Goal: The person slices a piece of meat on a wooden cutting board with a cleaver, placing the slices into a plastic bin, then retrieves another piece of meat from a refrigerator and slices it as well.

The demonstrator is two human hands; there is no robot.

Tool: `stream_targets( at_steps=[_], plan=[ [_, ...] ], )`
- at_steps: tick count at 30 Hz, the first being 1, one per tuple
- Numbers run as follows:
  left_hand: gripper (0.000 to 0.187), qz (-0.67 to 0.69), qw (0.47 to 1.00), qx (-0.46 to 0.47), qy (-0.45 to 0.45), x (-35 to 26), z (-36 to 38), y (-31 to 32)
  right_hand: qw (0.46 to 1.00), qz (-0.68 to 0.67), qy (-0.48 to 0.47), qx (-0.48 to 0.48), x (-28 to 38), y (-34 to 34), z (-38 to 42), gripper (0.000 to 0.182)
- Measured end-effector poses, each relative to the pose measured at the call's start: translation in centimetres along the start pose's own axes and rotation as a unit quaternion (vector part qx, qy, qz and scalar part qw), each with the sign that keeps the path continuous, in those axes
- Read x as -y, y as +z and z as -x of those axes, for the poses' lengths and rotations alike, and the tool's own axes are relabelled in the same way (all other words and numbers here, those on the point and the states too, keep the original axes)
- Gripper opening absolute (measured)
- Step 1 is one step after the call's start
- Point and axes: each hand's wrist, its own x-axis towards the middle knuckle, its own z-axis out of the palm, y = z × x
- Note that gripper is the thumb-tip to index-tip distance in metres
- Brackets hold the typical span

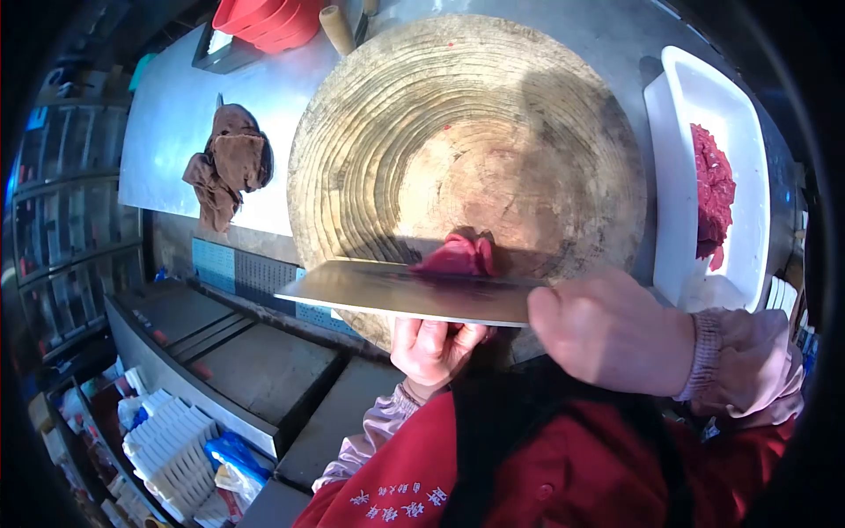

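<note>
My right hand (pixel 616 330) is closed around the handle end of a broad cleaver (pixel 378 290), whose blade points left across the near part of a round wooden chopping block (pixel 352 150). A folded piece of red raw meat (pixel 462 254) lies on the block, against the far side of the blade. On the near side is my left hand (pixel 433 352), its fingers curled close under the blade's edge. The blade covers its fingertips, and what they hold is hidden. A dark patch beside those fingers is too shaded to name.
Right of the block stands a white plastic tub (pixel 669 185) with red cut meat (pixel 714 198) in it. A crumpled brown cloth (pixel 233 163) lies on the metal table (pixel 163 145). Red baskets (pixel 268 19) and a wooden handle (pixel 336 31) are behind. Stacked white trays (pixel 172 449) sit lower left.
</note>
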Motion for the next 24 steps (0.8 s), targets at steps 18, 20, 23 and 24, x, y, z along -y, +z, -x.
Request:
stream_targets(
  at_steps=[18, 20, 23, 24],
  plan=[
    [0.047, 0.310, 0.918, -0.060, -0.239, 1.7, 5.4, 0.3, 0.995, 0.067, 0.070, -0.014, 0.5, -0.7, 10.3, 0.013],
    [0.048, 0.164, 0.981, -0.018, -0.098, 2.1, 4.1, -0.4, 0.995, 0.079, 0.068, -0.003, 0.4, -1.0, 10.4, 0.012],
    [0.046, 0.079, 0.996, 0.029, -0.028, 2.0, 4.2, -0.9, 0.994, 0.095, 0.056, 0.012, 0.0, -1.3, 9.3, 0.012],
    [0.044, 0.147, 0.983, 0.028, -0.103, 1.9, 4.5, -0.9, 0.994, 0.099, 0.046, 0.018, -0.2, -1.4, 8.6, 0.011]
  ],
)
